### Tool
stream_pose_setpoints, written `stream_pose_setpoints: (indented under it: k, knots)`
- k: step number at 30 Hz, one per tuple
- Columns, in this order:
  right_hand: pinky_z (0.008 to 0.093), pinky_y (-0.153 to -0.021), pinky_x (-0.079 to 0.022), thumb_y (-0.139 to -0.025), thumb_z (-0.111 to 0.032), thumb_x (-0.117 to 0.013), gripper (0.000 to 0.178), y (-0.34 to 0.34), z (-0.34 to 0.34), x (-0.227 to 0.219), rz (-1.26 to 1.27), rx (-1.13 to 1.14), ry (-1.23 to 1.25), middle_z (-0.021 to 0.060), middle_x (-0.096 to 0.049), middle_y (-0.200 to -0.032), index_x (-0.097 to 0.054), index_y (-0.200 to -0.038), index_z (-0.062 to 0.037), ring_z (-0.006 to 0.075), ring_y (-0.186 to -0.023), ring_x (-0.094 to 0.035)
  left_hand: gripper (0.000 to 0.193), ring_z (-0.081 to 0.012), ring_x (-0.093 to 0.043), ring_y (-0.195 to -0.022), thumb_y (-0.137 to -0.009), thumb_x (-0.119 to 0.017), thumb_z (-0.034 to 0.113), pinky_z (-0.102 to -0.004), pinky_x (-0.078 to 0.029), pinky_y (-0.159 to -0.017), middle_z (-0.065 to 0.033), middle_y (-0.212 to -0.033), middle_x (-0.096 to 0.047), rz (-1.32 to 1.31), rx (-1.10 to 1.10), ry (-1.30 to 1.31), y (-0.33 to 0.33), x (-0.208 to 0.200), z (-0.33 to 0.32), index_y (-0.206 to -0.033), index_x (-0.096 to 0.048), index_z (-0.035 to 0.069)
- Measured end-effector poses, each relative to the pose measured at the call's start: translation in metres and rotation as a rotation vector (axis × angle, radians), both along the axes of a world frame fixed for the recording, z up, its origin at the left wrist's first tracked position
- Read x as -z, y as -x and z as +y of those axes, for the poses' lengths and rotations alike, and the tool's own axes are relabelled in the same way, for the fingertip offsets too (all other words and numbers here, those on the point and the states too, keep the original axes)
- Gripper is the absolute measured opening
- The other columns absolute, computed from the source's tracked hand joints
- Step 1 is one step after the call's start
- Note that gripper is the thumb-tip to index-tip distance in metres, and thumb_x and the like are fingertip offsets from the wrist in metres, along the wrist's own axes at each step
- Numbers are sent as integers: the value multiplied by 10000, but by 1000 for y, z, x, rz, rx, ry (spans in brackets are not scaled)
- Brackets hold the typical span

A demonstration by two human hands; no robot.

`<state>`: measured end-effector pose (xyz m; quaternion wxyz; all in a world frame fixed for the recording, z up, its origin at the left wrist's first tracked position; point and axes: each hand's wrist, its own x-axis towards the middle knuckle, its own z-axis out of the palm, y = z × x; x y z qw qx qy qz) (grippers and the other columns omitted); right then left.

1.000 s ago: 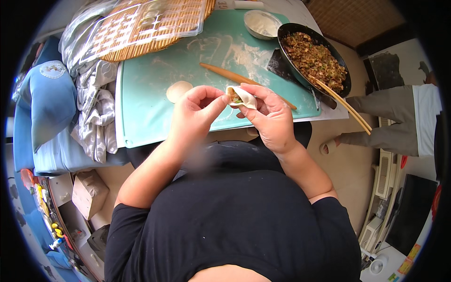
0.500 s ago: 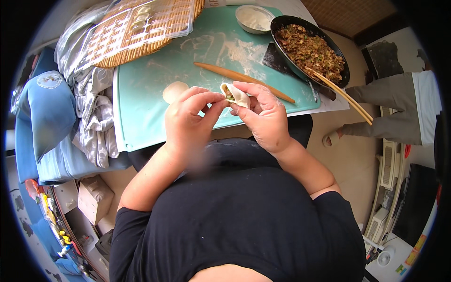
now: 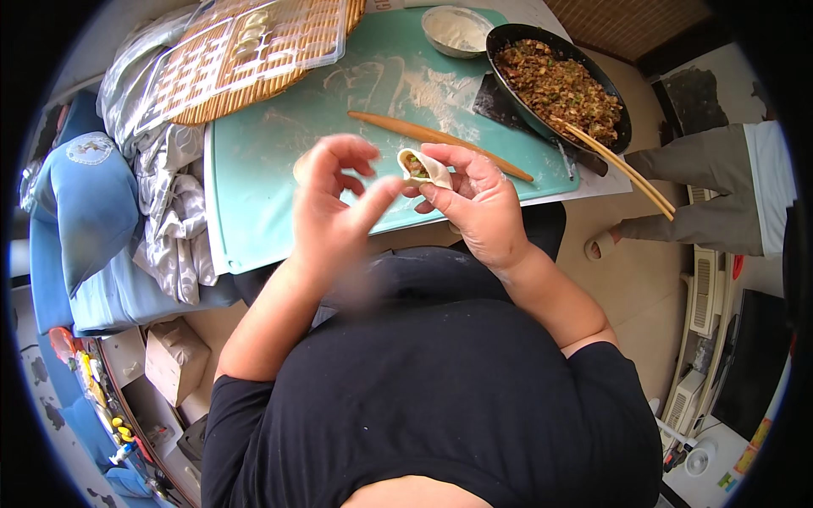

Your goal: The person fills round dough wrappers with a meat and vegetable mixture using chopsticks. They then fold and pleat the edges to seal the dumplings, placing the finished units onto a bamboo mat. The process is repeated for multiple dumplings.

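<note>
Dumpling open-edged | hands over mat edge | rolling pin apart

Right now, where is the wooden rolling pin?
In the head view, the rolling pin lies on the green mat, slightly right of centre, just beyond the right hand and left of the black pan.

by the person there's a white-topped desk bearing a turquoise rectangular mat dusted with white powder; a tapered wooden rolling pin, a round metal bowl and a round black pan sit there.
</note>
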<state>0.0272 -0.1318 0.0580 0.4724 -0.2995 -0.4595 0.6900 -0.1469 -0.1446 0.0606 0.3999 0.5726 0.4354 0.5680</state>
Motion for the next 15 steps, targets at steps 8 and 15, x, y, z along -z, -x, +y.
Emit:
stream_pose_setpoints:
  k: [8, 15]
  knots:
    - [259, -702, -495, -839, -27, -585, 354, -1, 1, -4, -43, -98, 77, 103, -594, -1054, -480, -1177, -24, 179, -890, -609, 512, -260, -480, -971, -866, -459, 510, -397, -487, -748, -151, -1081, -387, -92, 294, -431, 9, -21, 7, -1108, -438, 60]
    - [252, -698, -493, -836, -50, -601, 355, 0, 1, -8, -56, -143, 107, 91, -593, -1020, -480, -1168, -17, 165, -871, -605, 713, -246, -543, -805, -762, -502, 662, -344, -447, -685, -164, -1052, -445, 283, 287, -767, 12, -14, 19, -1108, -494, 38]
